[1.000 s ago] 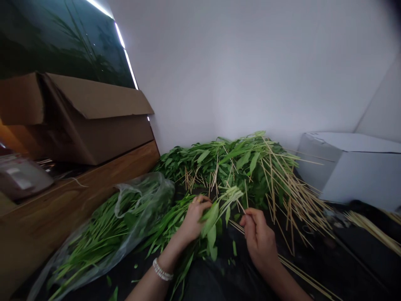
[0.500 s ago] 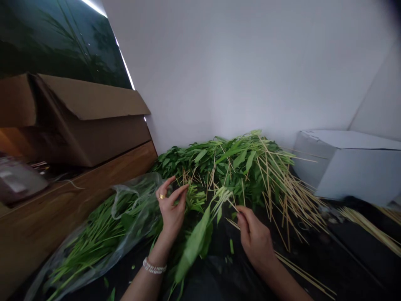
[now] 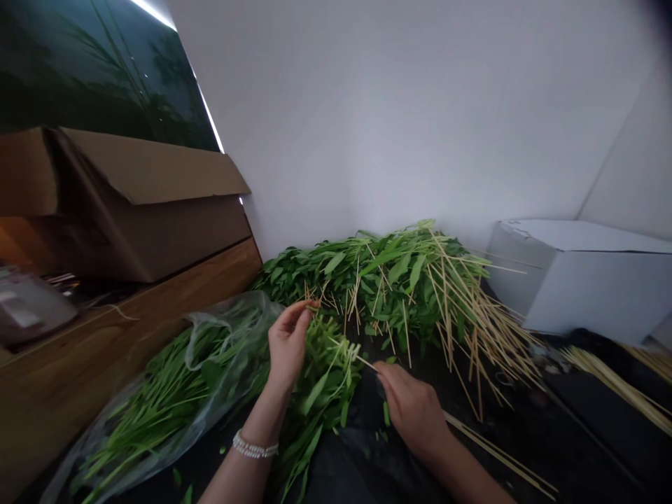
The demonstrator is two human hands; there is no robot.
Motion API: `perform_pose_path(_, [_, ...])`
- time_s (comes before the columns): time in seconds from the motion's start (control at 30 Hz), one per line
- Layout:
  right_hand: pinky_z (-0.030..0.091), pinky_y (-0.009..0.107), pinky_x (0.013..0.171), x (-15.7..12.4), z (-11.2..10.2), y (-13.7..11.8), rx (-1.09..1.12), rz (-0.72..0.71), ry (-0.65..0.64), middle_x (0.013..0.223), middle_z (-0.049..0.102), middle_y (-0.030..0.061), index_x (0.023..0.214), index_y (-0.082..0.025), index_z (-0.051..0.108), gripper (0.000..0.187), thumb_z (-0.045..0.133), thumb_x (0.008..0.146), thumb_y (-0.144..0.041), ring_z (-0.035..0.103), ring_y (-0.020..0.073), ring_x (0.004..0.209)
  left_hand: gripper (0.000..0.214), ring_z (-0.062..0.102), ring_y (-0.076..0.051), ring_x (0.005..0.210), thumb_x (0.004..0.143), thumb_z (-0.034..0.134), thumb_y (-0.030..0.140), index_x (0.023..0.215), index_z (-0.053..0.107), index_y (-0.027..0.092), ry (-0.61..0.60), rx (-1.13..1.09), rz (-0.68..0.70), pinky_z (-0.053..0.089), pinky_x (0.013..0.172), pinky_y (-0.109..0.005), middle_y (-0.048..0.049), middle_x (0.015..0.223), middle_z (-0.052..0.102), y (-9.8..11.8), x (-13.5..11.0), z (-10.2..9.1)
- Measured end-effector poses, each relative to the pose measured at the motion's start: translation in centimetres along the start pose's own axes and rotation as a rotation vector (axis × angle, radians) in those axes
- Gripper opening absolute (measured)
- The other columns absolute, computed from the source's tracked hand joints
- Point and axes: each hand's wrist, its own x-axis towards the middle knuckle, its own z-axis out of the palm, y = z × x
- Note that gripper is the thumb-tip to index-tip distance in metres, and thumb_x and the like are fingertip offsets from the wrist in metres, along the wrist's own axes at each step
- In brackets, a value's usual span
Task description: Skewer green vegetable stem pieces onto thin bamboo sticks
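My right hand [image 3: 414,406] is closed on a thin bamboo skewer [image 3: 366,362], its tip pointing left. Pale stem ends of leafy greens [image 3: 346,353] are threaded on that skewer, their leaves hanging down. To the left, my left hand [image 3: 288,343] pinches the cut end of a green stem [image 3: 311,308] between thumb and fingers. A loose bunch of cut greens [image 3: 309,448] lies below and between both hands. Behind them rises a heap of skewered greens [image 3: 388,266], with many skewers [image 3: 472,329] sticking out to the right.
A clear plastic bag [image 3: 173,371] of long-stemmed greens lies at the left. Beyond it, an open cardboard box [image 3: 173,231] rests on a wooden ledge [image 3: 131,318]. A white box [image 3: 598,280] stands at right, near bundled sticks [image 3: 619,385]. Two loose skewers [image 3: 504,451] lie on black sheeting.
My left hand's fingers have closed into a pinch on a stem. My right hand has shifted left and lower, bringing the skewered greens down over the loose bunch.
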Motion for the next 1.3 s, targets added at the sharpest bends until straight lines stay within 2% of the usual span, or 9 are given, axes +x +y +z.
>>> perform_pose_path(0.13, [0.048, 0.022, 0.060, -0.3, 0.5, 0.2, -0.101, 0.000, -0.101, 0.084, 0.066, 0.0022, 0.113, -0.021, 0.058, 0.031, 0.031, 0.097, -0.018, 0.067, 0.0139, 0.072, 0.019, 0.066, -0.018, 0.094, 0.081, 0.067, 0.029, 0.095, 0.071, 0.018, -0.062, -0.005, 0.001, 0.048, 0.087, -0.029, -0.0067, 0.097, 0.074, 1.8, 0.4, 0.9])
perform_pose_path(0.2, [0.048, 0.022, 0.058, -0.3, 0.5, 0.4, -0.120, 0.009, -0.110, 0.084, 0.066, 0.0019, 0.113, -0.021, 0.059, 0.032, 0.031, 0.097, -0.017, 0.067, 0.0136, 0.070, 0.019, 0.066, -0.017, 0.094, 0.080, 0.068, 0.030, 0.096, 0.070, 0.019, -0.039, -0.122, -0.010, 0.048, 0.086, -0.028, -0.0063, 0.101, 0.073, 3.3, 1.5, 1.0])
perform_pose_path(0.3, [0.048, 0.021, 0.062, -0.1, 0.1, 0.7, -0.095, 0.013, -0.068, 0.086, 0.067, 0.0023, 0.112, -0.020, 0.058, 0.032, 0.031, 0.096, -0.016, 0.067, 0.0128, 0.074, 0.023, 0.067, -0.017, 0.095, 0.078, 0.071, 0.033, 0.098, 0.067, 0.022, 0.007, -0.366, -0.031, 0.050, 0.081, -0.026, -0.0052, 0.106, 0.072, 5.8, 3.5, 0.7])
perform_pose_path(0.4, [0.047, 0.021, 0.066, 0.2, -0.6, 1.0, -0.057, 0.015, 0.058, 0.088, 0.067, 0.0027, 0.110, -0.018, 0.057, 0.029, 0.032, 0.096, -0.016, 0.067, 0.0123, 0.076, 0.031, 0.068, -0.014, 0.080, 0.076, 0.073, 0.035, 0.103, 0.066, 0.021, 0.015, -0.347, -0.056, 0.050, 0.075, -0.024, -0.0043, 0.095, 0.074, 7.3, 4.7, 0.0])
perform_pose_path(0.53, [0.045, 0.021, 0.062, 0.6, -1.4, 0.9, -0.047, -0.005, 0.207, 0.077, 0.064, 0.0007, 0.103, -0.016, 0.056, 0.023, 0.034, 0.096, -0.015, 0.064, 0.0116, 0.064, 0.043, 0.065, -0.013, 0.067, 0.070, 0.077, 0.038, 0.106, 0.069, 0.016, -0.121, -0.120, -0.267, 0.049, 0.070, -0.025, -0.0060, 0.084, 0.075, 6.2, 3.1, -0.7])
perform_pose_path(0.6, [0.044, 0.022, 0.062, 0.6, -1.5, 0.7, -0.040, -0.051, 0.219, 0.075, 0.063, 0.0008, 0.103, -0.015, 0.056, 0.024, 0.034, 0.095, -0.012, 0.063, 0.0119, 0.063, 0.041, 0.066, -0.015, 0.070, 0.065, 0.080, 0.040, 0.096, 0.072, 0.014, -0.234, -0.094, -0.429, 0.049, 0.070, -0.025, -0.0082, 0.086, 0.076, 4.9, 1.6, -0.7])
perform_pose_path(0.7, [0.045, 0.022, 0.062, 0.4, -1.1, 0.5, -0.051, -0.107, 0.173, 0.075, 0.063, 0.0018, 0.107, -0.013, 0.057, 0.029, 0.032, 0.094, -0.009, 0.063, 0.0124, 0.064, 0.038, 0.068, -0.017, 0.078, 0.063, 0.082, 0.038, 0.090, 0.075, 0.013, -0.329, -0.072, -0.540, 0.049, 0.077, -0.026, -0.0089, 0.089, 0.076, 3.4, -0.6, -0.5])
perform_pose_path(0.97, [0.049, 0.025, 0.065, -0.4, -0.1, 0.7, -0.094, -0.093, 0.049, 0.085, 0.066, 0.0059, 0.118, -0.013, 0.055, 0.035, 0.031, 0.094, -0.010, 0.066, 0.0151, 0.072, 0.036, 0.069, -0.020, 0.085, 0.064, 0.081, 0.036, 0.092, 0.075, 0.014, -0.198, -0.111, -0.577, 0.049, 0.084, -0.030, -0.0107, 0.093, 0.076, 3.3, -2.2, 0.2])
perform_pose_path(1.3, [0.049, 0.025, 0.061, -0.7, 0.0, 0.5, -0.100, -0.082, 0.040, 0.088, 0.068, 0.0052, 0.120, -0.015, 0.054, 0.035, 0.031, 0.095, -0.011, 0.066, 0.0151, 0.071, 0.031, 0.069, -0.021, 0.081, 0.061, 0.082, 0.035, 0.084, 0.078, 0.016, -0.150, -0.015, -0.522, 0.050, 0.081, -0.031, -0.0099, 0.086, 0.076, 3.2, -2.5, -0.2])
